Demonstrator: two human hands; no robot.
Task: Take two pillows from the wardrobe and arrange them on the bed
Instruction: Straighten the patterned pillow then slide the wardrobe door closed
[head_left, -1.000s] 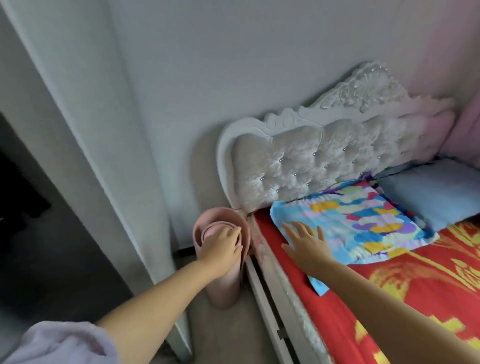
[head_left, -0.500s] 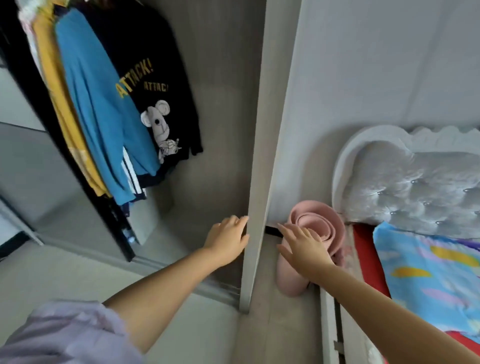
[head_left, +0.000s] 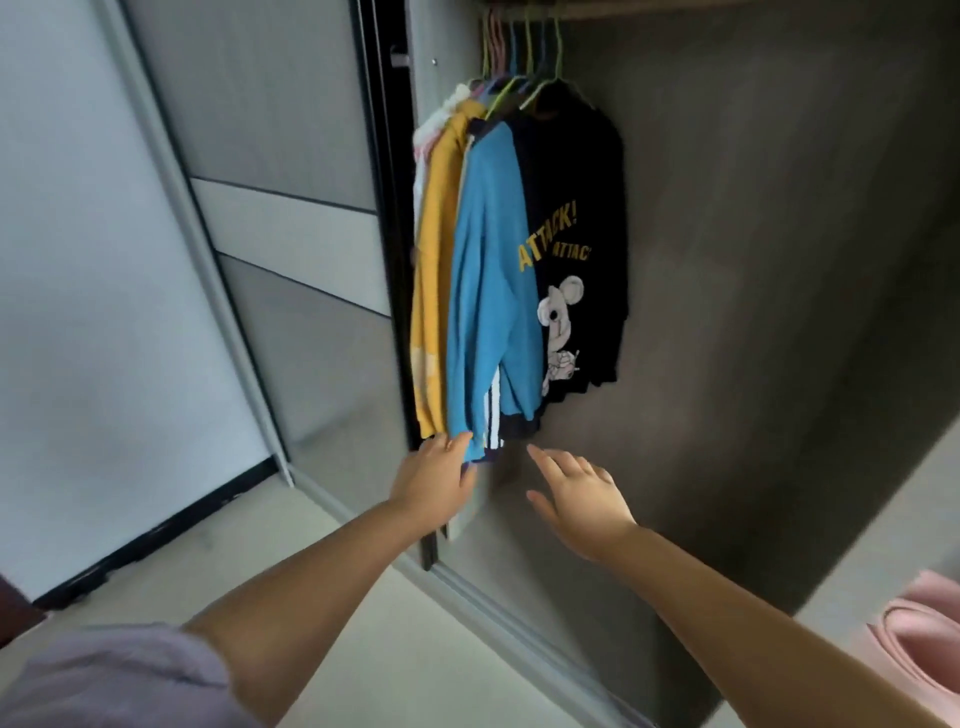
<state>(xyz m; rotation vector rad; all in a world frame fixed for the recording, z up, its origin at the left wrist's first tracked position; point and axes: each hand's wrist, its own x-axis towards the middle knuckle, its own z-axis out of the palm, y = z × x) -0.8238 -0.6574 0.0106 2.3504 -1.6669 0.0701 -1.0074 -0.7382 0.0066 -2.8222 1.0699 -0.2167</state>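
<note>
Head view: both hands reach into wardrobe (head_left: 779, 260); left hand (head_left: 434, 486) touches blue garment (head_left: 488, 291).

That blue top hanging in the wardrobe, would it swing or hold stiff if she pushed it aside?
The blue top probably swings easily: it hangs from a thin hanger and drapes in soft folds. It looks light and floppy, likely bunching against the yellow garment.
</note>
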